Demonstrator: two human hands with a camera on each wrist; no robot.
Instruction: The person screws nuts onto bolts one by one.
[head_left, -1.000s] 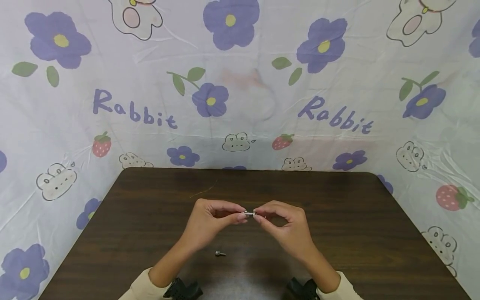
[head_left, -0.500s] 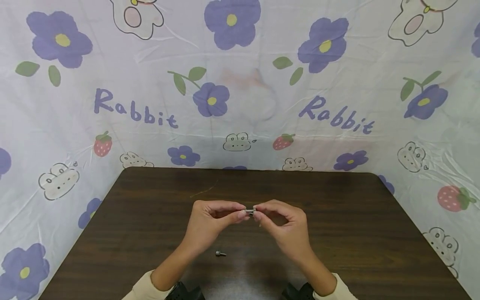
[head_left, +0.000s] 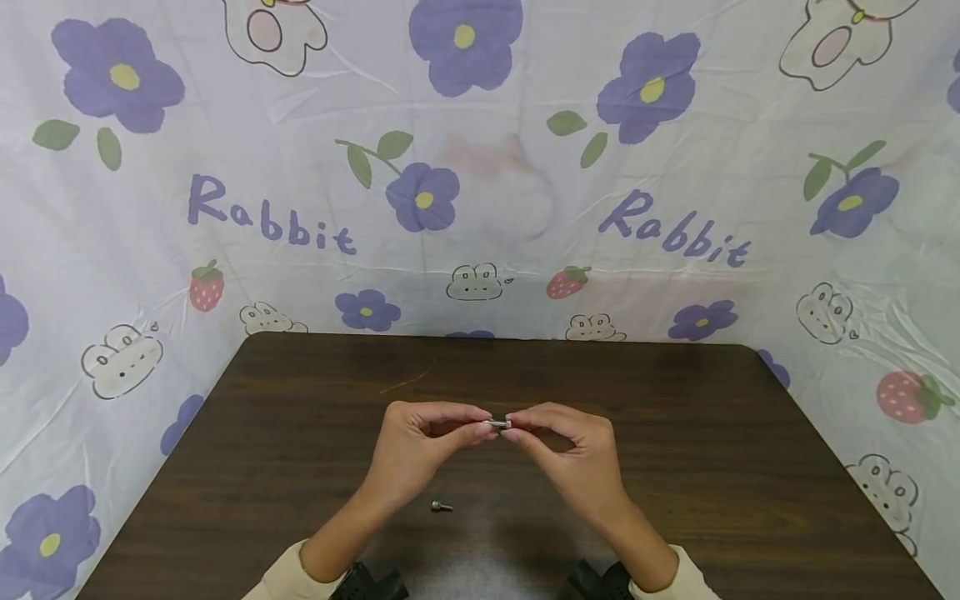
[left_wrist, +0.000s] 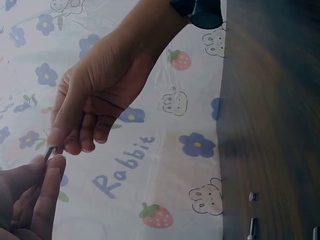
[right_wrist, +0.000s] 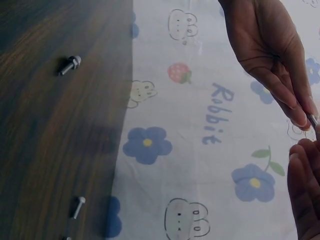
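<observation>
A small silvery bolt (head_left: pixel 499 425) is held level between both hands above the table. My left hand (head_left: pixel 420 442) pinches its left end between thumb and fingertips. The thumb and index fingertip of my right hand (head_left: pixel 577 450) grip its wider right end. In the left wrist view, the bolt's shank (left_wrist: pixel 49 153) shows between the fingertips; whether a nut sits on it is hidden. Another bolt (head_left: pixel 441 507) lies on the table below the left hand, and in the right wrist view this bolt (right_wrist: pixel 70 65) has a thick head or collar.
The dark wooden table (head_left: pixel 712 467) meets a printed cloth backdrop (head_left: pixel 480 225) at its far edge. Wrist views also show a small round metal piece (left_wrist: pixel 253 197) and a loose bolt (right_wrist: pixel 78 207) lying on the table. A thin thread (head_left: pixel 408 383) lies near the back.
The right thumb and index finger have shifted slightly around the bolt's right end. The left hand keeps its pinch almost still, and the bolt on the table has not moved.
</observation>
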